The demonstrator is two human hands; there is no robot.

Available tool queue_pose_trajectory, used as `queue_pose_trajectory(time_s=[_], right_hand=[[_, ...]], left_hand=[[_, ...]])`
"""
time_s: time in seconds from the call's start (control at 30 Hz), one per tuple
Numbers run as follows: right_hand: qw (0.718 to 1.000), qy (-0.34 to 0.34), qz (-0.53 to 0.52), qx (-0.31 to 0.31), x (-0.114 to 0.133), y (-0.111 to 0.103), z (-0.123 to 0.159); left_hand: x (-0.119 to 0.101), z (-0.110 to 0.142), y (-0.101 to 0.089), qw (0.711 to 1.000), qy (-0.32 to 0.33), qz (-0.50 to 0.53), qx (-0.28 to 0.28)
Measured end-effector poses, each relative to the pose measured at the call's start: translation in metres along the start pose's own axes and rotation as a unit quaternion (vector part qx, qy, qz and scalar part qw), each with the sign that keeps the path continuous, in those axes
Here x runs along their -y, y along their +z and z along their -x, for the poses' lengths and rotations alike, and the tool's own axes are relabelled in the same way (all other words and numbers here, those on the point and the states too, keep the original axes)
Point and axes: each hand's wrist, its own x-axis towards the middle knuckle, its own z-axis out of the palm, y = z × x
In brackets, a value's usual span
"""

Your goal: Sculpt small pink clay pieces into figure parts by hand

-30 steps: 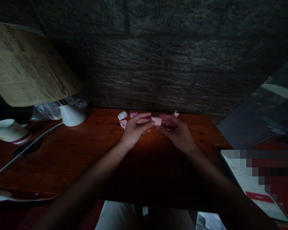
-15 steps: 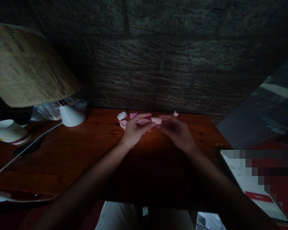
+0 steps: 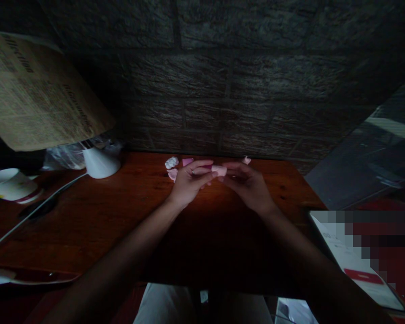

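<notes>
Left hand (image 3: 188, 182) pinches a pink piece (image 3: 220, 170); right hand (image 3: 251, 186), half-curled, seemingly touches its right end.

Small shiny ring (image 3: 193, 171) on one finger of the left hand (image 3: 186, 183) — both forearms (image 3: 147, 230) bare — light-coloured trousers (image 3: 164, 303).

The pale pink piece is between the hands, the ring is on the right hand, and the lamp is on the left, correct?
No, the head view shows the ring on the left hand, not the right hand. The pale pink piece is between the hands and the lamp on the left, as you said.
</notes>
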Motion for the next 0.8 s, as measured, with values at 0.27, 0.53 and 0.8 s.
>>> queue_pose_trajectory(time_s=[0.27, 0.53, 0.8], right_hand=[[1.0, -0.003, 0.008, -0.002, -0.001, 0.0002, 0.0005], [1.0, 0.003, 0.016, 0.002, -0.0017, -0.0007, 0.0007], [1.0, 0.006, 0.002, -0.006, -0.0023, -0.0004, -0.0009]], left_hand=[[0.0006, -0.0031, -0.0011, 0.996, -0.05, 0.061, -0.029], [0.0012, -0.0045, -0.0013, 0.997, -0.04, 0.055, -0.03], [-0.0013, -0.0015, 0.0001, 0.999, -0.015, 0.038, -0.019]])
